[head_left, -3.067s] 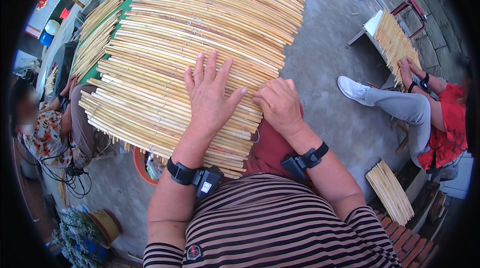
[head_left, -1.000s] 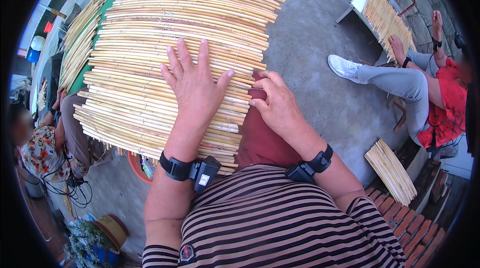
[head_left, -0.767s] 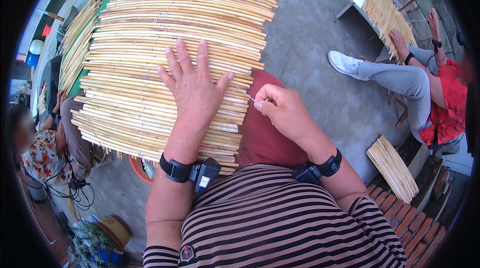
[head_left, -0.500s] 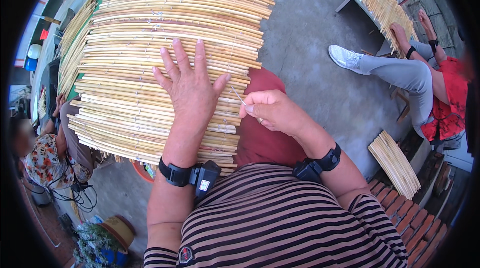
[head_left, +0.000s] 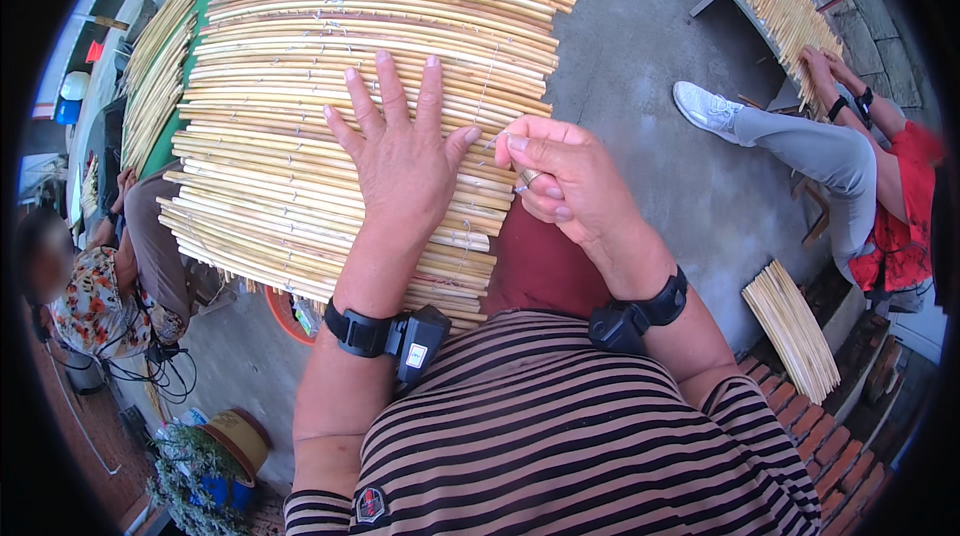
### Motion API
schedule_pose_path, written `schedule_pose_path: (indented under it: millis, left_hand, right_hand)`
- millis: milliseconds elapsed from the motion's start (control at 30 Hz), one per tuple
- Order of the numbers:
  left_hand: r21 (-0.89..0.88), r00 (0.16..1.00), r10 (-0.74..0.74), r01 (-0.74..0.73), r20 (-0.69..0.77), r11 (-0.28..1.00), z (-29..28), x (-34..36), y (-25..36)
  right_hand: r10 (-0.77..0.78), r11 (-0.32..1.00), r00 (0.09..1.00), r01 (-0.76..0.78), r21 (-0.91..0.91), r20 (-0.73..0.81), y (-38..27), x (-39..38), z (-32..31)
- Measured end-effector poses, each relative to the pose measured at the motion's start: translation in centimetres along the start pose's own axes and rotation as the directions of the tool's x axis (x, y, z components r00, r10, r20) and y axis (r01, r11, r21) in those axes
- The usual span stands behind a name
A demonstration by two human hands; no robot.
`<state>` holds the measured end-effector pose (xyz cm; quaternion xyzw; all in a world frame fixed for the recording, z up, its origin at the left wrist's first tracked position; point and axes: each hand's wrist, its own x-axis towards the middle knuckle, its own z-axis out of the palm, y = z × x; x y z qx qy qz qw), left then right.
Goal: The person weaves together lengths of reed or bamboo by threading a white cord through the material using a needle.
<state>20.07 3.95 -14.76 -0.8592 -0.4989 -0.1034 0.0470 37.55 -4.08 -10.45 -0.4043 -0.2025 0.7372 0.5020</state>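
A mat of pale reed stalks (head_left: 300,151), laid side by side and bound by rows of thin thread, spreads in front of me. My left hand (head_left: 405,161) rests flat on it, fingers spread and holding nothing. Just right of that thumb, above the mat's right edge, my right hand (head_left: 575,176) pinches a thin pale thread (head_left: 490,143) between thumb and forefinger. Its other fingers are curled, with a ring (head_left: 529,178) on one. The thread's far end is too fine to follow.
Loose stalks (head_left: 150,86) lie beyond the mat's left side, near a seated person (head_left: 95,286). At right another person (head_left: 850,166) works at a smaller reed mat (head_left: 790,16). A reed bundle (head_left: 790,326) lies by bricks (head_left: 820,436); a potted plant (head_left: 190,476) stands lower left.
My right hand has moved up and slightly right, turning so the curled fingers show. My left hand stays flat on the mat. The other person's hands at right have come together on their mat.
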Motion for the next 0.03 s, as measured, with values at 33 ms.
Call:
schedule_pose_path:
  millis: [33]
  left_hand:
    - [0.027,1.0,-0.013,0.013,0.016,1.0,-0.2,-0.21,0.04]
  right_hand:
    - [-0.004,1.0,1.0,0.004,-0.01,0.016,-0.37,-0.37,-0.45]
